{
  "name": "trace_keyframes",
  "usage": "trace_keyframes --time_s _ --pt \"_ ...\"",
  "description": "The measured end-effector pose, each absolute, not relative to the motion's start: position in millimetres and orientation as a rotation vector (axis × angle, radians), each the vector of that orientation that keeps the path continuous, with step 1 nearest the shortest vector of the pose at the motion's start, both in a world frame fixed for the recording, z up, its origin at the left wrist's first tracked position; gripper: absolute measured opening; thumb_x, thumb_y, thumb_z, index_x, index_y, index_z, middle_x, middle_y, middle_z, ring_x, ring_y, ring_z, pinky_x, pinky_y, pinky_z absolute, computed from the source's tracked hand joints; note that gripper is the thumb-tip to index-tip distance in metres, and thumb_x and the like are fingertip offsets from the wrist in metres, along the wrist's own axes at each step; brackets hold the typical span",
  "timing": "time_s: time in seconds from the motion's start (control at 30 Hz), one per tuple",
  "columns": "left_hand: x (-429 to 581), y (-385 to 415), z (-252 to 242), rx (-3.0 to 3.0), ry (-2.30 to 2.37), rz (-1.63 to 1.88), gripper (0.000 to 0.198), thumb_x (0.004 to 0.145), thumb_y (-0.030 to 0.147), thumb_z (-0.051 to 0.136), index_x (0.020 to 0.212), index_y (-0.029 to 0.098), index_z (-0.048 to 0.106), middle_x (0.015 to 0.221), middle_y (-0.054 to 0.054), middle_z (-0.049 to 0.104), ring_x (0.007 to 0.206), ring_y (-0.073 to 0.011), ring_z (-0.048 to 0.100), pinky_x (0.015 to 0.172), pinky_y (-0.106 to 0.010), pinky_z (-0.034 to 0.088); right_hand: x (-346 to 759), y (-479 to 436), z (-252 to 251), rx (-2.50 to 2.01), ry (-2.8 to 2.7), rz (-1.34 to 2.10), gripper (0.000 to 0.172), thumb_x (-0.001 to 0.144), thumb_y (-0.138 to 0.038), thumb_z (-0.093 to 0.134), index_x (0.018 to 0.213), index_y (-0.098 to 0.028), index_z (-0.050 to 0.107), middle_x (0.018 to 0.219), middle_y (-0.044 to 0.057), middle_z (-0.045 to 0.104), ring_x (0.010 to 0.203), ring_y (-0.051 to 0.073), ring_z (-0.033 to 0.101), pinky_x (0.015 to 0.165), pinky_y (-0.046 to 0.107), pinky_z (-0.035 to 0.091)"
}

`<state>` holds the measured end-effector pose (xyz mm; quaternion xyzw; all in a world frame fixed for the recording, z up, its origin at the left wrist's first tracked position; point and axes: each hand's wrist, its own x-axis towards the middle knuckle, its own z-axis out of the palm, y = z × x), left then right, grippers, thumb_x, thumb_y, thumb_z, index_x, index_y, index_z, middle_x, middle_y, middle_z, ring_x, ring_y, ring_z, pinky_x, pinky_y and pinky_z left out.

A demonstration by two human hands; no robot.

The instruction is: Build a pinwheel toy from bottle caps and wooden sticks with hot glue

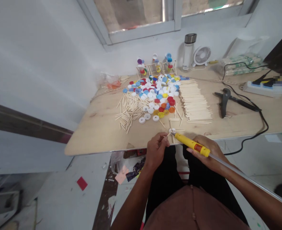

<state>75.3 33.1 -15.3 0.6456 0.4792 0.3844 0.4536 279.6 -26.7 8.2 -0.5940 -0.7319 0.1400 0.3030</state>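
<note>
My left hand point(157, 148) is at the table's front edge, its thumb and fingers pinched on a short wooden stick point(169, 135). A white bottle cap point(171, 130) lies just beyond the fingertips, with thin sticks around it. My right hand point(209, 153) is wrapped around a yellow glue pen point(191, 143), whose metal tip points left at the cap. From the pen's rear, a long clear glue stick point(251, 181) runs back over my right forearm. Whether the tip touches the cap or the stick, I cannot tell.
Coloured bottle caps point(152, 88) and loose short sticks point(131, 110) cover the middle. Longer sticks point(194, 100) lie stacked to their right. Small stick-and-cap assemblies point(156, 65), a bottle point(188, 52) and a fan point(202, 56) stand behind. A black tool point(224, 102), cord and power strip point(260, 88) are right.
</note>
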Motion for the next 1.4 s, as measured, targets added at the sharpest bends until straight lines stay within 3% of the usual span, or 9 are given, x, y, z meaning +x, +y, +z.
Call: trace_keyframes --time_s 0.77,0.93,1.07,1.3,1.4 --pt "75 31 -11 1.548 1.165 0.995 0.023 0.087 0.030 0.048 0.100 0.017 0.061 0.064 0.002 0.063 0.064 -0.0138 0.060 0.065 -0.025 0.046 285 -25 8 -1.626 -1.906 0.344 0.023 0.085 -0.043 0.051 0.077 -0.022 0.052 0.070 0.002 0.059 0.064 0.017 0.055 0.058 0.028 0.040" --pt "73 34 -7 1.558 1.183 1.031 0.022 0.087 0.030 0.049 0.100 0.017 0.061 0.065 0.002 0.062 0.063 -0.0129 0.059 0.065 -0.024 0.046 293 -19 15 -1.654 -1.752 0.517 0.025 0.084 -0.045 0.053 0.074 -0.021 0.055 0.067 -0.001 0.058 0.062 0.015 0.056 0.057 0.025 0.041" --pt "69 41 -9 1.681 1.230 1.037 0.021 0.087 0.029 0.048 0.100 0.018 0.061 0.069 0.001 0.064 0.067 -0.0132 0.061 0.068 -0.025 0.046 304 -8 11 -1.596 -1.587 0.735 0.027 0.080 -0.047 0.060 0.082 -0.021 0.063 0.077 0.002 0.066 0.070 0.018 0.062 0.059 0.026 0.046" --pt "65 52 -12 1.976 1.294 0.951 0.019 0.088 0.028 0.047 0.094 0.020 0.063 0.076 -0.002 0.068 0.082 -0.0182 0.063 0.080 -0.032 0.046 309 1 4 -1.470 -1.278 1.043 0.043 0.071 -0.056 0.068 0.091 -0.018 0.069 0.094 0.009 0.072 0.088 0.025 0.067 0.080 0.036 0.054" --pt "65 56 -13 2.048 1.270 0.970 0.016 0.088 0.025 0.048 0.093 0.021 0.063 0.081 -0.002 0.069 0.085 -0.0182 0.063 0.082 -0.033 0.046 310 0 5 -1.502 -1.278 1.039 0.045 0.070 -0.057 0.069 0.091 -0.017 0.071 0.095 0.010 0.072 0.090 0.026 0.067 0.081 0.037 0.054"
